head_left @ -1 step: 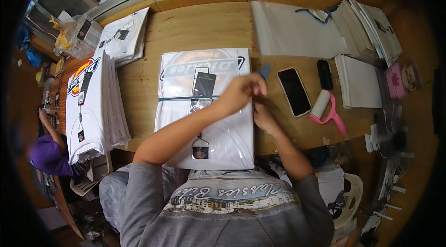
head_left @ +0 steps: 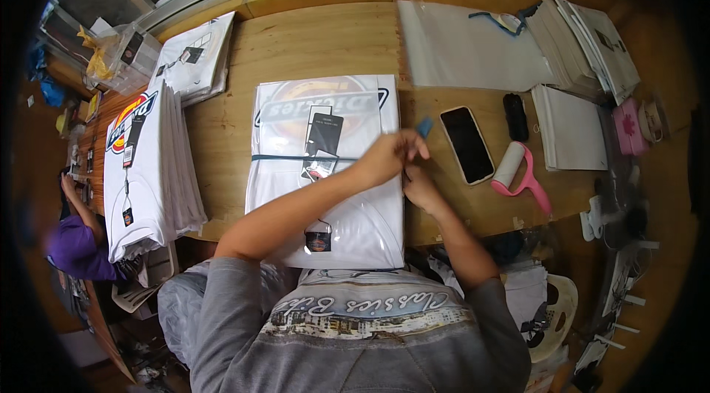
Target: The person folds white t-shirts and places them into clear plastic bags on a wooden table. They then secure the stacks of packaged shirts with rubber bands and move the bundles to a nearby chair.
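Note:
A stack of white T-shirts in clear plastic (head_left: 336, 204) lies in front of me, with dark hang tags (head_left: 324, 134) showing on top. Around its middle runs a flat blue strap (head_left: 281, 157), reaching to the right edge of the stack. My left hand (head_left: 390, 158) crosses over the stack, its fingers pinched on the strap at that edge. A blue strap end (head_left: 424, 127) sticks out just beyond the fingers. Close below, my right hand (head_left: 421, 190) is closed against the stack's side; what its fingertips grip is hidden.
Right of the stack lie a phone (head_left: 467, 145), a black object (head_left: 516, 118) and a pink-handled lint roller (head_left: 525, 180). Clear plastic sheets (head_left: 466, 53) are farther back. Folded white T-shirts (head_left: 140, 186) stand at left, near a person in purple (head_left: 78, 245).
My left hand has come down slightly towards the right hand at the stack's right edge. The blue strap end beyond it now shows lower. The stack stays put.

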`<state>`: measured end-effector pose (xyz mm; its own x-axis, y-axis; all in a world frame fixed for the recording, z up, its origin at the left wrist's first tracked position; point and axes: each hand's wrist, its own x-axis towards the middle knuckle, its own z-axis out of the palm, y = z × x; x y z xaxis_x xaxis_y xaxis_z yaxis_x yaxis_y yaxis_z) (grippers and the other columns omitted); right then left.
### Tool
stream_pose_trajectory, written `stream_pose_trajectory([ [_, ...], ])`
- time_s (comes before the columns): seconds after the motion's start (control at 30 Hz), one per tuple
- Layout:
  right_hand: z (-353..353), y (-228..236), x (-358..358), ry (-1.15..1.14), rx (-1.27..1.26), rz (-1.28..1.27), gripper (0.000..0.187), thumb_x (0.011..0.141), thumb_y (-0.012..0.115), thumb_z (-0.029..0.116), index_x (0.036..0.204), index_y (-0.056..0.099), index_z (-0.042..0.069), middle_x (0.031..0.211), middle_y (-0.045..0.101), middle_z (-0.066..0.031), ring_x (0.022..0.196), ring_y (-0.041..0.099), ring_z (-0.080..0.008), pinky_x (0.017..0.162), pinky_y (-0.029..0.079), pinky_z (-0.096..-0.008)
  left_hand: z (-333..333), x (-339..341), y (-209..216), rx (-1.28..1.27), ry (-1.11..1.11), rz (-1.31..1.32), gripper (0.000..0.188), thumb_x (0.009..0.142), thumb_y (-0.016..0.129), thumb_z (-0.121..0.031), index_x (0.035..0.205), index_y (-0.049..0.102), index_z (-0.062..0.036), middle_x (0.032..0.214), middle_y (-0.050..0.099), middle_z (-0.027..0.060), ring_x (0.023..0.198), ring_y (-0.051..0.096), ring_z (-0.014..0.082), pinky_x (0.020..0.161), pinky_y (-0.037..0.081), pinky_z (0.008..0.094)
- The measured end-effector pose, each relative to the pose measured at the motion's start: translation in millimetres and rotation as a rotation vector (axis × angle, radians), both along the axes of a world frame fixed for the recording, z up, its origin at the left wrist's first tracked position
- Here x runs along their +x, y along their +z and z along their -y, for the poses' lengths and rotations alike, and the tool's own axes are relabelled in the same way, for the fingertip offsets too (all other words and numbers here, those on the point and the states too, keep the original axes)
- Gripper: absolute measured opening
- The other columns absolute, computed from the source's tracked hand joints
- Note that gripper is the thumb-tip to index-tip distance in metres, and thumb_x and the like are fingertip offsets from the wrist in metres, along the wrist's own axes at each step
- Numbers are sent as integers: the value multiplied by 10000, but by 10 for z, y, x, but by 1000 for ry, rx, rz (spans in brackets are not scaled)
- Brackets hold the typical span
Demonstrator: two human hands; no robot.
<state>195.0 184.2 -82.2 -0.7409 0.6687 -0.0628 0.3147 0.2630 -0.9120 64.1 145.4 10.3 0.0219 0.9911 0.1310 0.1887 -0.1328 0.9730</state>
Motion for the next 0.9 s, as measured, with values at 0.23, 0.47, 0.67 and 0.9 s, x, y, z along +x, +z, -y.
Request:
stream_pose_trajectory([
  [0.23, -261, 845, 447, 148, -186, 229, 126, 792, 484, 114, 713, 524, 24, 590, 529, -31, 497, 493, -116, 474, 398, -246, 140, 198, -343, 171, -23, -584, 147, 673, 583, -84, 751, 540, 34, 726, 517, 161, 720, 519, 335, 661, 439, 377],
  [0.47, -514, 642, 309, 62, -17, -255, 219, 754, 491, -28, 943, 580, 38, 867, 584, -62, 669, 530, -106, 600, 442, -220, 79, 82, -269, 143, -114, -537, 110, 638, 505, 47, 745, 518, 27, 716, 506, 169, 706, 503, 336, 630, 423, 369],
  [0.67, -521, 497, 316, 1, 64, -99, 142, 723, 546, 27, 851, 607, 13, 771, 613, -74, 698, 586, -185, 620, 446, -249, 42, -17, -351, 171, -131, -389, 63, 667, 513, 55, 710, 549, 27, 647, 535, 129, 607, 540, 269, 549, 429, 310],
  [0.9, 144, 520, 592, -120, -339, -174, 117, 766, 541, 60, 816, 581, -37, 731, 601, -79, 658, 552, -115, 605, 436, -237, 45, -56, -303, -428, 0, 246, 76, 721, 549, 30, 728, 615, -7, 639, 593, 61, 536, 542, 116, 497, 443, 245],
])
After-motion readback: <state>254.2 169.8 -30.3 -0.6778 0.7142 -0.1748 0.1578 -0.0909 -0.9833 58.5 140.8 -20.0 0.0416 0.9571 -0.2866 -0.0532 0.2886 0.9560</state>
